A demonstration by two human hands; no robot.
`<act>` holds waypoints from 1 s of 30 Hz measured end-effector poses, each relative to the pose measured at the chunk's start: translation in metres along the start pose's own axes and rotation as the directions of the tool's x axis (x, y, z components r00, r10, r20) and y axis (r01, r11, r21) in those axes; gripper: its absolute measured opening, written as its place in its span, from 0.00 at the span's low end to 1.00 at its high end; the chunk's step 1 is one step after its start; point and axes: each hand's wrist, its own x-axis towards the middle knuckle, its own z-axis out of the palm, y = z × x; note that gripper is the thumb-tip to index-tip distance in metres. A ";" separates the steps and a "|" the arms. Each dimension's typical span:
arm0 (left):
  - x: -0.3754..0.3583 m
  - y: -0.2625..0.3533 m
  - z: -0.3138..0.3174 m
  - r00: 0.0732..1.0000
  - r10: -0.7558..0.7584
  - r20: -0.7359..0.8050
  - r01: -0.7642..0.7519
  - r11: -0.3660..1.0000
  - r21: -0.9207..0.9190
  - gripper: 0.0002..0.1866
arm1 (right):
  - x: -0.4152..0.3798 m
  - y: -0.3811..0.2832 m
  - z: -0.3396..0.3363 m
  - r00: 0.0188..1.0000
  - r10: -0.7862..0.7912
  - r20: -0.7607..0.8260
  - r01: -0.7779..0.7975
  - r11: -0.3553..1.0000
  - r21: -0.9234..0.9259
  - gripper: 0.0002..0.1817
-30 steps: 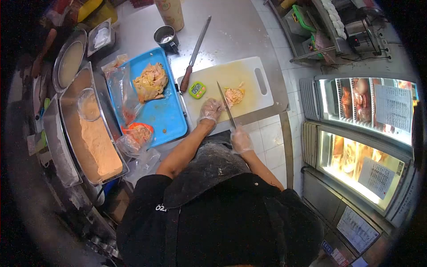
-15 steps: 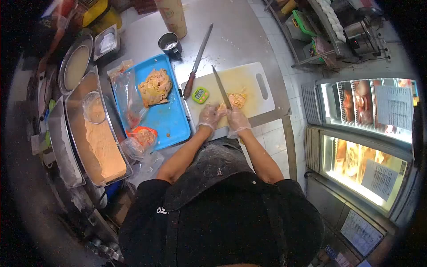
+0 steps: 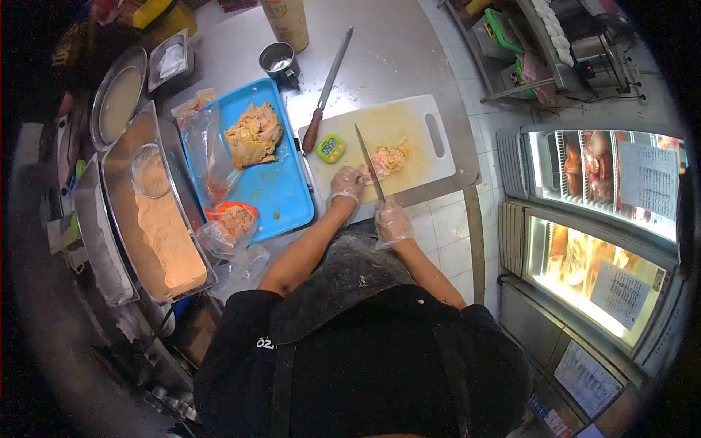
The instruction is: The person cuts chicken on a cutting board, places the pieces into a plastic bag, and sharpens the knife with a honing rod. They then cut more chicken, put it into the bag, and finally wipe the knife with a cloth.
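Observation:
On the white cutting board (image 3: 420, 171) lies a small heap of raw chicken meat (image 3: 393, 158). My right hand (image 3: 395, 221), in a clear plastic glove, is closed round the handle of a long knife (image 3: 369, 160), whose blade points away from me along the left side of the meat. My left hand (image 3: 348, 184), gloved the same way, has its fingers curled at the meat's left end and pinches it close to the blade. Left of the meat, a green digital timer (image 3: 331, 148) rests on the board.
A sharpening steel (image 3: 327, 91) lies beyond the board, near a metal cup (image 3: 279, 62). To the left, a blue tray (image 3: 281, 201) bears more raw chicken (image 3: 253, 134) and plastic bags. Farther left stands a metal pan of orange breading (image 3: 169, 244). Lit fridges (image 3: 595, 270) are at right.
My right hand has drawn the knife back toward me and slightly right. My left hand has shifted a little left, and the gap between my hands is wider.

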 end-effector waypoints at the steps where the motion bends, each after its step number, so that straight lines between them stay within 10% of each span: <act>1: 0.001 0.001 -0.002 1.000 0.002 0.008 -0.002 1.000 0.000 0.12 | -0.003 0.002 0.001 0.996 -0.073 0.041 0.075 0.996 -0.051 0.14; 8: 0.005 0.006 -0.008 0.999 0.040 -0.031 -0.043 0.994 -0.096 0.11 | 0.036 -0.043 -0.017 0.931 0.327 0.164 -0.339 0.939 0.051 0.13; 14: 0.011 -0.001 0.006 0.994 0.020 -0.107 -0.033 0.992 -0.121 0.08 | 0.036 -0.039 -0.021 0.962 0.267 0.058 -0.273 0.952 0.139 0.13; 18: 0.010 -0.006 0.013 0.994 0.040 -0.103 -0.039 0.999 0.017 0.08 | 0.018 -0.038 -0.027 0.933 0.238 0.272 -0.231 0.971 -0.055 0.15; 23: 0.003 -0.005 0.010 0.999 0.025 -0.025 -0.025 1.000 -0.003 0.13 | 0.081 -0.043 -0.017 0.978 0.210 0.005 -0.205 0.948 0.243 0.13; 30: -0.005 0.011 -0.026 0.992 -0.118 0.047 0.118 0.993 0.016 0.18 | 0.054 -0.026 -0.064 0.999 -0.042 -0.028 0.042 0.999 0.012 0.14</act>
